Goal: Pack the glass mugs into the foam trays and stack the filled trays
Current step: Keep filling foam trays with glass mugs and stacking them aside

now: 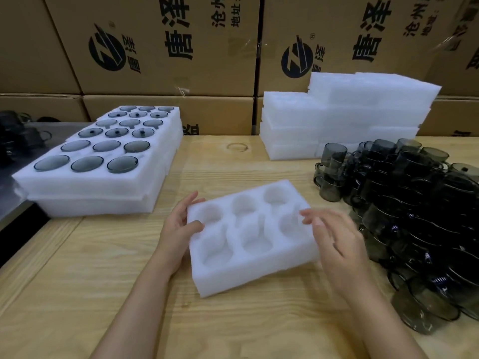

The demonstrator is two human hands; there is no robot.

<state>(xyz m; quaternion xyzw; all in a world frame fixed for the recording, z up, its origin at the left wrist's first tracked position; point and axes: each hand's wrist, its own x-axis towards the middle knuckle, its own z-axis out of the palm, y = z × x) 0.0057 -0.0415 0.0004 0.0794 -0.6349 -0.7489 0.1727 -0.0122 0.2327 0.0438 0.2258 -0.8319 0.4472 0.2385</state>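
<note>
An empty white foam tray [233, 272] with several round pockets lies in front of me on the wooden table. My left hand [177, 226] grips its left edge, thumb on top. My right hand [334, 239] hovers over the tray's right edge with fingers loosely spread, slightly blurred, holding nothing. A heap of smoky grey glass mugs [414, 216] covers the table's right side. At the left stand stacked filled trays [85, 189] with dark glass pieces in every pocket.
A pile of empty foam trays [337, 117] rises at the back right. Printed cardboard boxes [160, 47] wall off the far side. More dark glassware [18, 136] sits on a grey surface at far left. Bare wood [90, 268] lies before the tray.
</note>
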